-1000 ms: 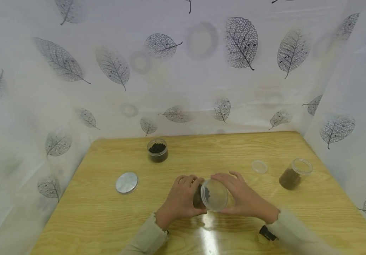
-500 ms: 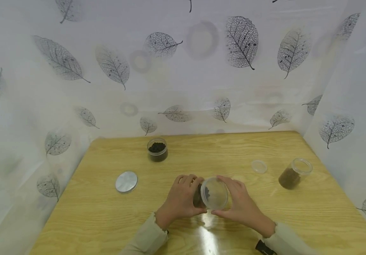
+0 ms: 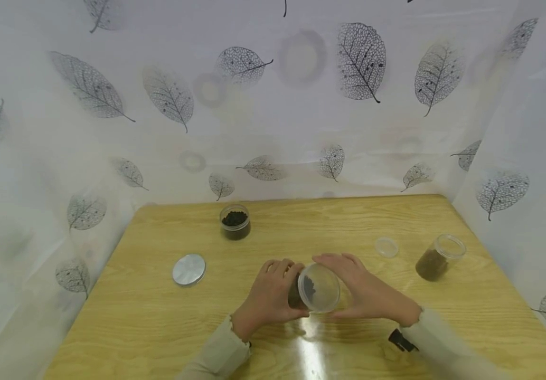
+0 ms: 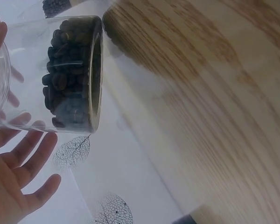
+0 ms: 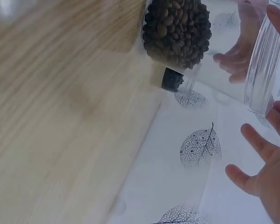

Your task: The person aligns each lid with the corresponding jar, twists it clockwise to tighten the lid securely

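Note:
A clear jar (image 3: 297, 295) with dark coffee beans (image 5: 177, 32) in its lower part is between my two hands, its top tipped toward the head camera. My left hand (image 3: 270, 295) grips its body from the left, fingers on the far side and thumb in front. At its top is a clear round lid (image 3: 324, 289) with a ridged rim. My right hand (image 3: 365, 290) holds this lid, thumb and index finger curved round its edge, while the other fingers (image 5: 254, 140) stand spread away from it. Seen through the jar wall in the right wrist view are fingers of my left hand.
On the wood-grain table (image 3: 135, 316) stand a low jar of black grains (image 3: 235, 224) at the back left and a taller jar with brown contents (image 3: 434, 262) at the right. A silver lid (image 3: 189, 269) lies left, a small clear disc (image 3: 387, 247) right. A leaf-print curtain (image 3: 273, 121) surrounds the table.
My right hand has turned back and forth around the lid, its thumb shifting left and then right again and its index finger now further over the top. My left hand keeps its hold.

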A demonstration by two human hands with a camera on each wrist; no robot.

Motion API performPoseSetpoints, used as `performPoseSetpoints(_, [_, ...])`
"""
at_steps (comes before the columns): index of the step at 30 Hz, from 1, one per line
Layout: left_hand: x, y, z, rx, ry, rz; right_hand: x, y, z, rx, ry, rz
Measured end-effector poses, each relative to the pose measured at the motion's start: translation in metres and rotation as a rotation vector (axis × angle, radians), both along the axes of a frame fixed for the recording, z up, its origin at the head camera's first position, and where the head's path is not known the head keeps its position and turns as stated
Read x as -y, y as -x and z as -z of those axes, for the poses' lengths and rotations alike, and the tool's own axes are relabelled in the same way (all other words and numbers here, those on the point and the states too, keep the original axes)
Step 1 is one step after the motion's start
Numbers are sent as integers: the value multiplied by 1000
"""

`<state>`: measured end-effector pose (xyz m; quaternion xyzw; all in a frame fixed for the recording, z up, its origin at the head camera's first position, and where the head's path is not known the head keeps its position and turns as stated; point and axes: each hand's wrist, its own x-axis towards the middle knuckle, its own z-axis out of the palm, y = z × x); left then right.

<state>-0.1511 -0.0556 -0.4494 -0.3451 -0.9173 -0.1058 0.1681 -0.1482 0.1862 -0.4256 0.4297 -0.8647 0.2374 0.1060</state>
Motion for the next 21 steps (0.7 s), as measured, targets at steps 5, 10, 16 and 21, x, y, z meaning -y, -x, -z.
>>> performPoseSetpoints(5, [-1, 0, 0, -2, -27, 15, -1, 5, -2, -45, -16, -45])
performPoseSetpoints(10, [-2, 1, 1, -11, -25, 14, 0, 3, 0, -39, 11, -16])
performPoseSetpoints(16, [-4, 3, 4, -15, -27, 16, 1, -5, 6, 9, 58, 93])
performPoseSetpoints(21, [-7, 4, 3, -9, -17, 13, 2, -13, 11, 27, 100, 189])
